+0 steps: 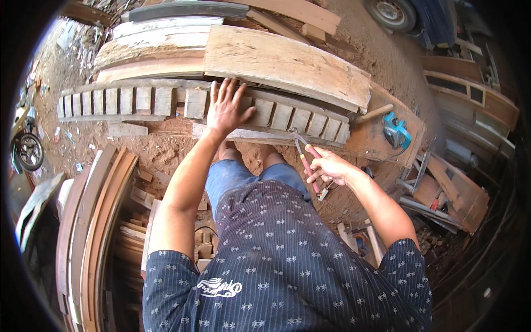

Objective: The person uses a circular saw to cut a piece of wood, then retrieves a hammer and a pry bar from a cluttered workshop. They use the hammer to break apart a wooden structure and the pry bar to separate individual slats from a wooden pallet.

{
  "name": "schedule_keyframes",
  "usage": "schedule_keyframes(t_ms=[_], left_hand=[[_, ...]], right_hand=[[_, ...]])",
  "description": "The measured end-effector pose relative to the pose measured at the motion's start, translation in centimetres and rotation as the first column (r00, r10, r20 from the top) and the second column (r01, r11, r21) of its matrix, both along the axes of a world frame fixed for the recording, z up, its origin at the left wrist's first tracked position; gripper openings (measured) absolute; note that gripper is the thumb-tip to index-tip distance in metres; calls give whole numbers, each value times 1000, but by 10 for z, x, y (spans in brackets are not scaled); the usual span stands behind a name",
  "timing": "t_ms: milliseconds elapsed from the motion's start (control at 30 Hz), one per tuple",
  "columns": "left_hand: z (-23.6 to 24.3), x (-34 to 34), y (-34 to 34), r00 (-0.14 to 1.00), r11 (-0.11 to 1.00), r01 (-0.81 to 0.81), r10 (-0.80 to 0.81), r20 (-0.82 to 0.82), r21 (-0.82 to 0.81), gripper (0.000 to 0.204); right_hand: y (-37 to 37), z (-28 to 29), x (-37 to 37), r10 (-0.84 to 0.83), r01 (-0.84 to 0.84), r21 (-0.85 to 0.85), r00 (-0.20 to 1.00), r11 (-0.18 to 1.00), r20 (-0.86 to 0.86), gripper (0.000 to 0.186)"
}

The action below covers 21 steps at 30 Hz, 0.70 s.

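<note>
In front of me lies a long weathered wooden beam (126, 100) with a row of short grey blocks along its near side. My left hand (225, 109) rests on it with the palm down and the fingers spread. My right hand (331, 167) is closed around a pair of pincers (306, 165) with pink and yellow handles. The pincers' handles are parted, and their jaws reach the near edge of the beam, right of my left hand. Whether the jaws grip anything is too small to tell.
A wide plank (276, 61) lies just beyond the beam. To the right, a board carries a blue power tool (396, 133) and a wooden handle (376, 113). Long boards (91, 221) stand stacked at my left. A vehicle wheel (391, 12) shows far right.
</note>
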<state>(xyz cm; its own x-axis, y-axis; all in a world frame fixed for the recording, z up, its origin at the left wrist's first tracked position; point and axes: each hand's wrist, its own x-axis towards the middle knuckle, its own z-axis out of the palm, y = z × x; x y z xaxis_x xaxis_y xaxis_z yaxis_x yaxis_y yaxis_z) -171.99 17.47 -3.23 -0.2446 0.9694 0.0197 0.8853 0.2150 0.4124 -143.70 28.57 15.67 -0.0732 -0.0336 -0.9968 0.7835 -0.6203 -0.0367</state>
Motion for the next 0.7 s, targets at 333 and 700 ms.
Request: schedule_keyframes(t_ms=[333, 700], left_hand=[[-4, -5, -4, 998, 1000, -19, 20, 52, -21, 78], [-4, -9, -6, 991, 998, -56, 54, 122, 10, 76]], right_hand=[[-9, -13, -64, -59, 69, -48, 982, 996, 180, 45], [-6, -35, -124, 146, -114, -119, 939, 986, 313, 23]])
